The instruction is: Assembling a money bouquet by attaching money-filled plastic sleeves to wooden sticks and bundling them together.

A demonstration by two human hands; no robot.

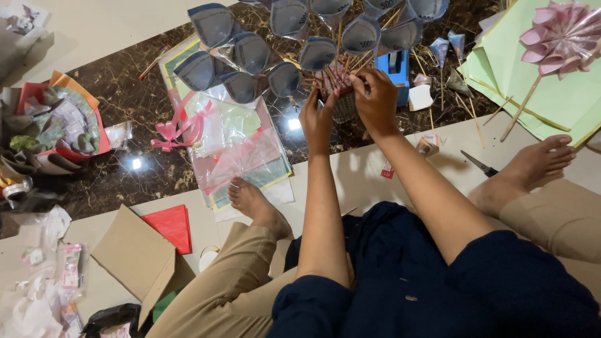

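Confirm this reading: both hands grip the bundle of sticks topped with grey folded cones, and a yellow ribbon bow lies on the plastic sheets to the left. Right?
Not quite. In the head view the ribbon bow is pink, not yellow. The rest holds: left hand and right hand grip the bundle of sticks.

A floor (144, 100) of dark marbled stone edged by pale tiles is seen. On it are laid clear plastic sheets (241, 147) with a pink ribbon (172, 131), green paper sheets (551, 94), red paper (170, 226), a cardboard piece (134, 253), scissors (479, 164) and a blue tape dispenser (395, 69).
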